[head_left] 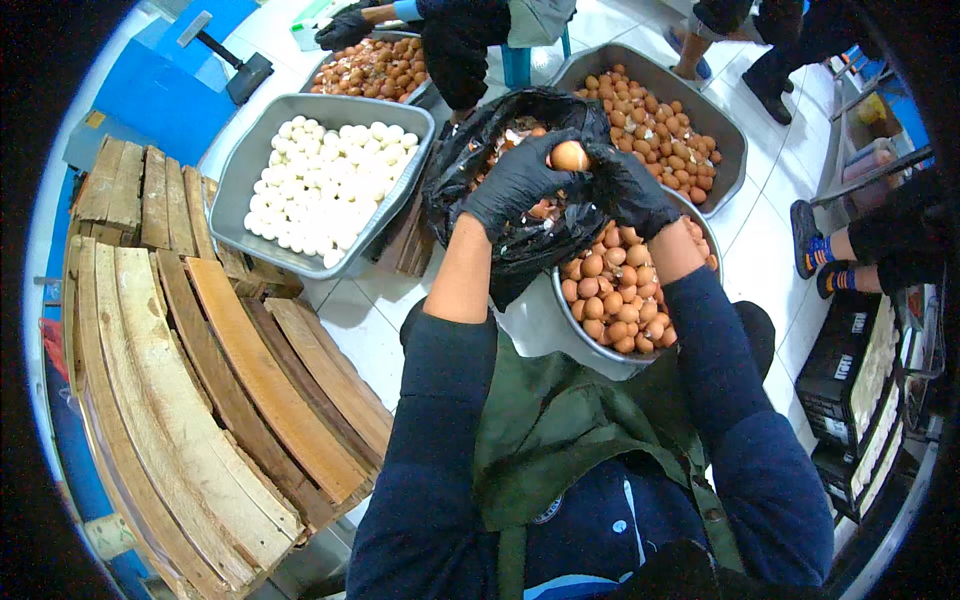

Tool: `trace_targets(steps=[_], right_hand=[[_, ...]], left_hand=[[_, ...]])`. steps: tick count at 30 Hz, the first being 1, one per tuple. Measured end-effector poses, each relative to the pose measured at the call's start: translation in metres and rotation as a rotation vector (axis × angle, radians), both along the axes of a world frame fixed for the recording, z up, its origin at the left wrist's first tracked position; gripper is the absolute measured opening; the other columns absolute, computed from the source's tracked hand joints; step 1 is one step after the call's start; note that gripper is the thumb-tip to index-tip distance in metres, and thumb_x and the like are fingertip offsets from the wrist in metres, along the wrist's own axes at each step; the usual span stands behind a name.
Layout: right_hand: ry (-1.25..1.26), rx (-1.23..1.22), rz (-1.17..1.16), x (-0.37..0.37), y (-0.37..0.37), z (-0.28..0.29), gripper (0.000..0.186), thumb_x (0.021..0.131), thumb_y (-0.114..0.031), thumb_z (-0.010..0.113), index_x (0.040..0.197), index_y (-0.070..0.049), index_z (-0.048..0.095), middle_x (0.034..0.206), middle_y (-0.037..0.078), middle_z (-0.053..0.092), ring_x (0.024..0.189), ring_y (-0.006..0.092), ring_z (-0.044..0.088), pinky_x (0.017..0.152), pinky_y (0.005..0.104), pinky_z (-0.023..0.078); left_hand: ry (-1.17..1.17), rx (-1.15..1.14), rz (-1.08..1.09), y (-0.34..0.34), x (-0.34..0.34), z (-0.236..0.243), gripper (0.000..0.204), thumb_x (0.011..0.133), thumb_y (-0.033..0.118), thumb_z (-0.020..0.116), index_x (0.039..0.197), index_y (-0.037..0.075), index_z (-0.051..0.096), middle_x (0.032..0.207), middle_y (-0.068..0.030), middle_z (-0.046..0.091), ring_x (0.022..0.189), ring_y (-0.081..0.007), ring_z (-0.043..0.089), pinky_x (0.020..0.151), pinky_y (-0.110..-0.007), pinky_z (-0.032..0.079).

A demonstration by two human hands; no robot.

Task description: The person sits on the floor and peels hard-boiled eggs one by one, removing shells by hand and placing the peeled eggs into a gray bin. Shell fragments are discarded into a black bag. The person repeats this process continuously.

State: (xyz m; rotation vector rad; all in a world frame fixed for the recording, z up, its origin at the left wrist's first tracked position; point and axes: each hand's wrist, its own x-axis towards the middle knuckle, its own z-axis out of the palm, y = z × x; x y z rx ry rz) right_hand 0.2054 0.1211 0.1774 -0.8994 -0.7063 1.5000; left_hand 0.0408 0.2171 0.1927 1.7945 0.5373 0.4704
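A brown egg point(570, 157) is held above a black plastic bag point(462, 150) by my left hand point(522, 182), whose gloved fingers are closed round it. My right hand point(634, 192), also in a black glove, is curled against the egg's right side; its fingertips are partly hidden. Bits of brown eggshell point(545, 208) lie inside the open bag below my hands. Under my right forearm stands a round metal bowl point(562, 300) heaped with brown eggs point(618, 285).
Peeled white eggs point(320, 190) fill a grey tub point(232, 215) at the left. Another grey tub point(735, 150) holds brown eggs, some cracked. Wooden pallets point(200, 380) stand at the near left, black crates point(835, 370) at the right. A co-worker's gloved hand point(345, 28) is at the top.
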Motion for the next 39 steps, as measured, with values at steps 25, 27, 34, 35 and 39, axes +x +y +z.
trace_targets(steps=[25,27,34,35,39], right_hand=[[-0.134,0.192,-0.064,-0.014,0.044,0.023,0.031,0.089,-0.021,0.062,0.115,-0.009,0.051,0.11,0.002,0.055,0.097,0.0133,0.057,0.078,0.0291,0.054],[-0.248,0.214,-0.064,-0.014,0.045,0.025,0.03,0.088,-0.018,0.062,0.115,-0.009,0.052,0.107,0.001,0.057,0.094,0.0129,0.057,0.077,0.0285,0.054],[-0.784,0.347,-0.053,-0.015,0.046,0.028,0.028,0.086,-0.013,0.061,0.111,-0.001,0.062,0.105,0.007,0.065,0.092,0.015,0.061,0.083,0.0274,0.05],[-0.84,0.367,-0.072,-0.015,0.045,0.027,0.027,0.086,-0.012,0.061,0.111,-0.001,0.062,0.105,0.008,0.065,0.093,0.0161,0.061,0.084,0.0279,0.05],[-0.946,0.406,-0.127,-0.018,0.041,0.02,0.028,0.083,-0.008,0.062,0.111,-0.002,0.062,0.106,0.011,0.065,0.095,0.022,0.061,0.087,0.031,0.049]], left_hand=[[-0.068,0.316,0.316,0.007,-0.02,0.025,0.046,0.071,0.01,0.075,0.115,0.004,0.06,0.112,-0.0135,0.062,0.101,-0.0238,0.06,0.09,-0.032,0.047],[-0.088,0.263,0.302,0.007,-0.019,0.026,0.052,0.069,0.007,0.076,0.118,0.004,0.058,0.119,-0.0104,0.058,0.107,-0.0207,0.057,0.093,-0.031,0.045],[-0.047,0.42,0.345,0.002,-0.016,0.027,0.051,0.068,0.007,0.076,0.115,0.004,0.058,0.115,-0.0116,0.06,0.105,-0.0241,0.058,0.091,-0.033,0.047],[-0.027,0.45,0.343,0.0,-0.017,0.028,0.05,0.069,0.008,0.076,0.115,0.004,0.058,0.115,-0.012,0.06,0.105,-0.0252,0.058,0.091,-0.034,0.047],[0.005,0.499,0.364,-0.003,-0.018,0.033,0.044,0.071,0.01,0.073,0.111,0.003,0.057,0.106,-0.0175,0.062,0.098,-0.0312,0.061,0.089,-0.037,0.048]])
